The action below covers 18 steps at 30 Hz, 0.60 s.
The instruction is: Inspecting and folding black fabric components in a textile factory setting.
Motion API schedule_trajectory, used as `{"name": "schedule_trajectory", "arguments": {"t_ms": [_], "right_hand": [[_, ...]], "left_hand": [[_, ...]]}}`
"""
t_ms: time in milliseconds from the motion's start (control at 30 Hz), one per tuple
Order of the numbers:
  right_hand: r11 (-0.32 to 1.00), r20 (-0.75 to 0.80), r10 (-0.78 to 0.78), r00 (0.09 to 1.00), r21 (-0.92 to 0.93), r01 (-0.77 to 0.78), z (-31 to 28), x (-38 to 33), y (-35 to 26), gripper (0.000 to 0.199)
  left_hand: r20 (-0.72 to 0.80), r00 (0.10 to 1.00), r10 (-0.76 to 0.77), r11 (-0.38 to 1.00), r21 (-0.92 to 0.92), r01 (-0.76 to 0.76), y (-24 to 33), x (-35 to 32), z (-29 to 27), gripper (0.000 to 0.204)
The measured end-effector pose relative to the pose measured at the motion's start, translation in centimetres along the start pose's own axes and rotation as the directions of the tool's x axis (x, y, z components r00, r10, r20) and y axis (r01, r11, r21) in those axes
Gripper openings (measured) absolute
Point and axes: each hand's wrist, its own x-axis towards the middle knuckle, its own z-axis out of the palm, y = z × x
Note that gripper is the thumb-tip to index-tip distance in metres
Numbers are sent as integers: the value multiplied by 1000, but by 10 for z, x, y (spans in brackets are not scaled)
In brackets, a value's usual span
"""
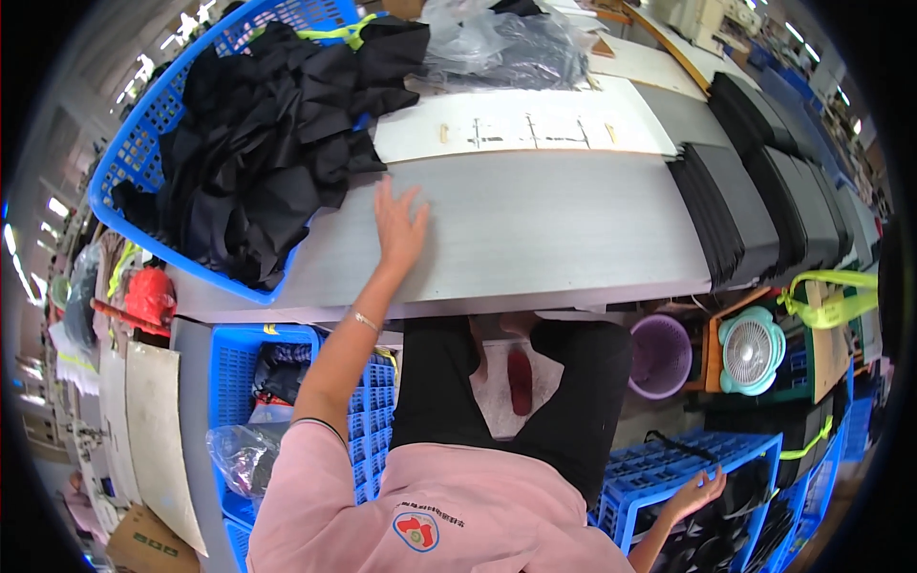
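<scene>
The left hand (398, 227) is laid flat and open on the grey table (554, 229), just beside the black fabric pieces (267, 143) spilling from the blue basket (124, 162) — soft, light, best pinched at an edge. The right hand (693, 494) is spread open — empty — over a blue crate (669, 468).

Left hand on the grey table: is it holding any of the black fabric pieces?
No, the left hand lies open and flat on the bare grey table, beside the black fabric pieces heaped in the blue plastic basket.
</scene>
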Motion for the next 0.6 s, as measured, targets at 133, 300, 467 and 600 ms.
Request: {"name": "schedule_trajectory", "arguments": {"t_ms": [133, 300, 467, 600], "right_hand": [[936, 197, -239, 951, 307, 171, 58, 5, -150, 37], [809, 353, -560, 750, 430, 401, 98, -18, -259, 37], [630, 302, -773, 558, 472, 617, 119, -36, -301, 36], [605, 298, -785, 543, 558, 569, 122, -41, -320, 33]], "left_hand": [[-40, 999, 21, 897, 442, -1, -61, 42, 5, 44], [74, 983, -171, 887, 446, 121, -100, 60, 4, 49], [-163, 987, -5, 984, 176, 33, -60, 39, -30, 51], [-280, 959, 46, 990, -112, -81, 10, 38, -74, 38]]}}
